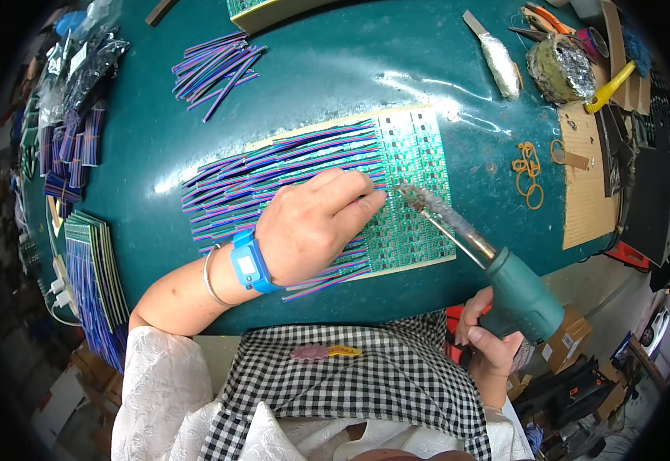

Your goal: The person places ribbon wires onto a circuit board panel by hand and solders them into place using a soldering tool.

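Note:
A panel of small green circuit boards (411, 154) lies on the bench before me. Rows of blue, pink and black ribbon wires (289, 157) spread over its left part. My left hand (315, 219) is over the panel, thumb and forefinger pinched together at the end of a wire at the edge of the covered rows. My right hand (488, 338) grips the handle of a green soldering gun (523, 296). The gun's metal tip reaches the boards just right of my left fingertips. The solder joint itself is too small to make out.
Loose ribbon wires (216, 69) lie at the back. Stacked wired panels (93, 269) and wire bundles (70, 150) stand at left. To the right are rubber bands (531, 173), cardboard (587, 192), a foil-wrapped tool (497, 61) and a foil-covered roll (561, 69).

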